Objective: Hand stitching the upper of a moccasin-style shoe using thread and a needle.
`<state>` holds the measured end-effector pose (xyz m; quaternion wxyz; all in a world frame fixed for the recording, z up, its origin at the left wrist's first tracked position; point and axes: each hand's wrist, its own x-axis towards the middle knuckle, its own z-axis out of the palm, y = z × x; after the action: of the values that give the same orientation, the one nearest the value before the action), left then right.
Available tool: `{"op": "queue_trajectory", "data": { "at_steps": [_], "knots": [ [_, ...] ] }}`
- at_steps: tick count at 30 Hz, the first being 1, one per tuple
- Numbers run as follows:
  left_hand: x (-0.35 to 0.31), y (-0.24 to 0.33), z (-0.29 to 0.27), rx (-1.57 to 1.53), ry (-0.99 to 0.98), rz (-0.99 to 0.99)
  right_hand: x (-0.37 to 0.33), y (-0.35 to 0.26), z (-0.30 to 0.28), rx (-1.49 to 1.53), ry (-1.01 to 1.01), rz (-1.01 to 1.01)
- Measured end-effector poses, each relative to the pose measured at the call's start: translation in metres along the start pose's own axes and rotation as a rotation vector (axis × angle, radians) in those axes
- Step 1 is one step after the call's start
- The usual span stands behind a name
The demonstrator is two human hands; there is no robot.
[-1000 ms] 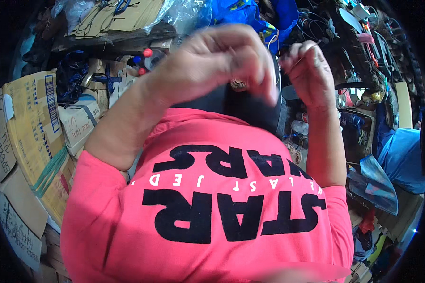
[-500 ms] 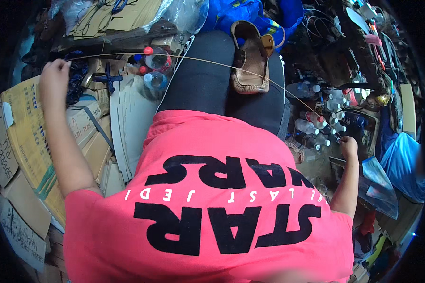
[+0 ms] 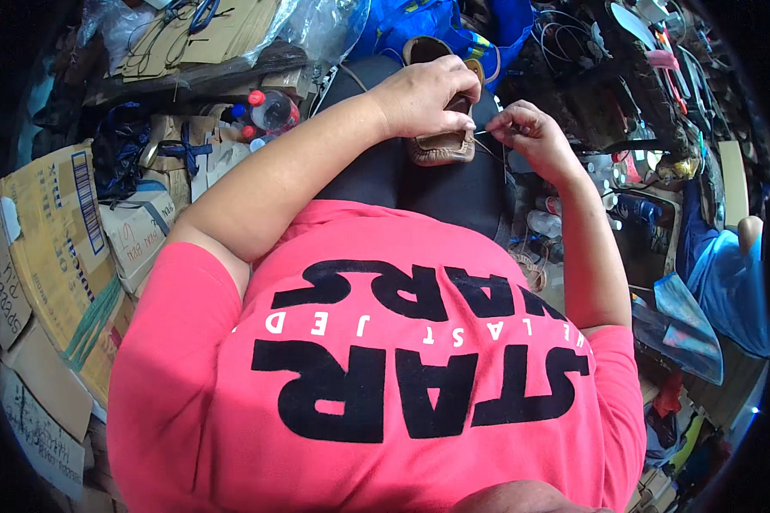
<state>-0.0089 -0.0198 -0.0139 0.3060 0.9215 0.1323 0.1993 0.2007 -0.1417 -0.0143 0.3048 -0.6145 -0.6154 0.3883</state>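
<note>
1. I am looking down over my pink shirt [image 3: 376, 376] with black lettering to my lap, where my dark trousers [image 3: 436, 184] show.
2. A tan leather shoe [image 3: 441, 147] lies on my lap, its length running away from me, the near end just past my shirt.
3. My left hand [image 3: 423, 94] lies over the middle of the shoe, fingers curled down on it, clamping it against my leg.
4. My right hand [image 3: 526, 132] sits just to the right of the shoe, thumb and forefinger pinched together on something thin; it looks like a needle or thread end, but it is too small to tell which.
5. A fine thread [image 3: 485, 147] runs from that pinch to the shoe's right edge.
6. To my left, on the floor, flattened cardboard boxes [image 3: 56, 239] are stacked near my elbow.
7. Beyond them, near my left forearm, stand small bottles with red caps [image 3: 269, 107].
8. At the top left lie cardboard sheets [image 3: 188, 38] with blue-handled scissors [image 3: 201, 13] on them, beside clear plastic wrap.
9. A blue bag [image 3: 419, 21] lies just beyond the shoe.
10. To my right is a crowded clutter of wires and tools [image 3: 642, 77], and lower right a blue cloth [image 3: 727, 274].
</note>
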Motion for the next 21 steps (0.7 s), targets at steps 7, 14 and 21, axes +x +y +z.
{"op": "queue_trajectory", "data": {
  "at_steps": [7,14,21],
  "knots": [
    [0.002,-0.004,0.0,-0.061,-0.063,-0.033,0.003,0.001,0.006,0.105,-0.051,0.068],
    [0.008,-0.008,-0.001,-0.29,-0.347,-0.221,0.001,-0.007,0.015,0.152,-0.097,0.055],
    [0.001,-0.011,-0.006,-0.511,-0.434,-0.253,-0.015,-0.014,0.027,-0.045,0.068,-0.076]
  ]
}}
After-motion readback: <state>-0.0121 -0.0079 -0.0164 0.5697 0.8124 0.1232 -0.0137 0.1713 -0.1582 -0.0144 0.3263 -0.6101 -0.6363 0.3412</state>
